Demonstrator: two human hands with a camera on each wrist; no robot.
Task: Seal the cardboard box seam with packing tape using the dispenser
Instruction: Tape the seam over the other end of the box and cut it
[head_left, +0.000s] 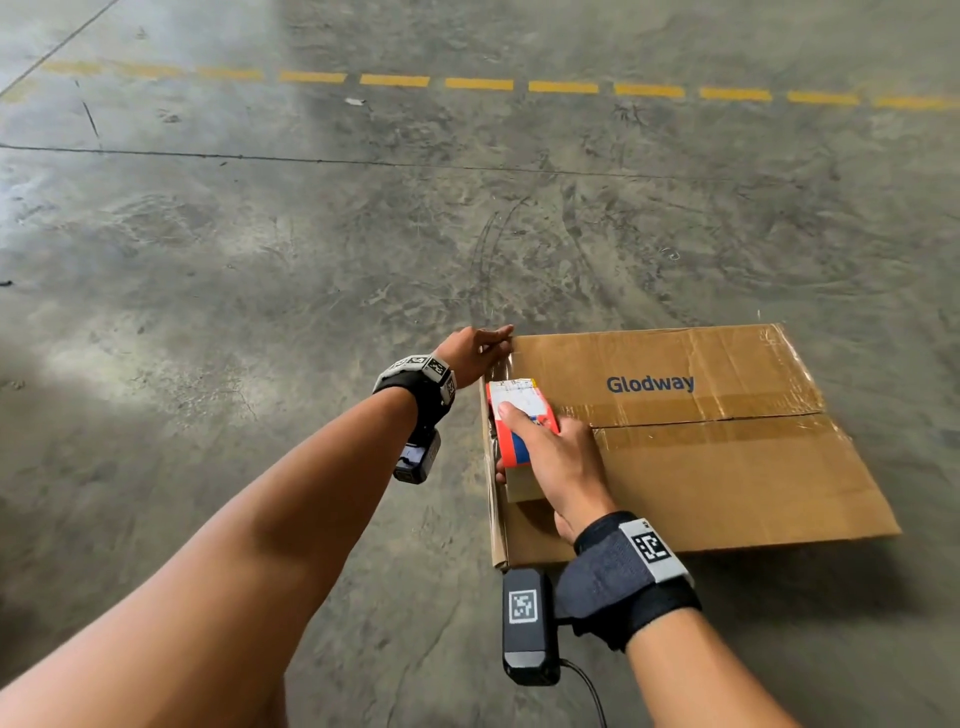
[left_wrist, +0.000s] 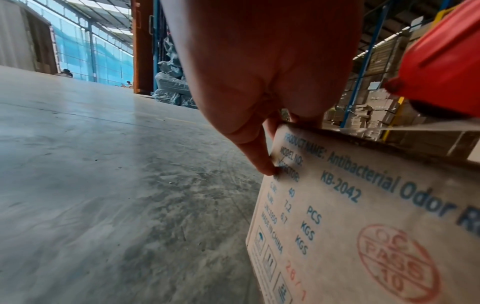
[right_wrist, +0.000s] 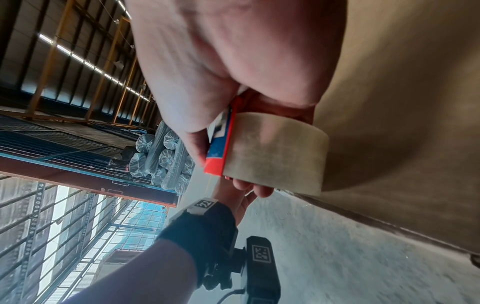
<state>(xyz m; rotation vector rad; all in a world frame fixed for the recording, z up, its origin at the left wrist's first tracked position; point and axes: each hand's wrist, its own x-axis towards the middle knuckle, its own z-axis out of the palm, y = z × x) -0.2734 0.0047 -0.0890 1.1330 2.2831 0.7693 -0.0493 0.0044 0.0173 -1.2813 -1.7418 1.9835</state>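
A brown cardboard box (head_left: 701, 467) marked "Glodway" stands on the concrete floor, its top flaps closed along a centre seam (head_left: 711, 420). My right hand (head_left: 550, 457) grips a red tape dispenser (head_left: 519, 415) at the seam's left end, near the box's left edge. The tape roll (right_wrist: 275, 156) shows pale below the dispenser's red frame (right_wrist: 221, 144). My left hand (head_left: 475, 353) holds the box's far left corner, fingers over the top edge and thumb (left_wrist: 257, 156) pressed on the printed side panel (left_wrist: 363, 226). A strip of tape (left_wrist: 428, 125) stretches from the dispenser (left_wrist: 441, 59) above the box edge.
Bare concrete floor (head_left: 260, 260) surrounds the box, with a dashed yellow line (head_left: 478, 83) far ahead. Warehouse racking (left_wrist: 363, 61) and wrapped bundles (right_wrist: 166, 156) stand in the background. A cable hangs from the right wrist camera (head_left: 527, 623).
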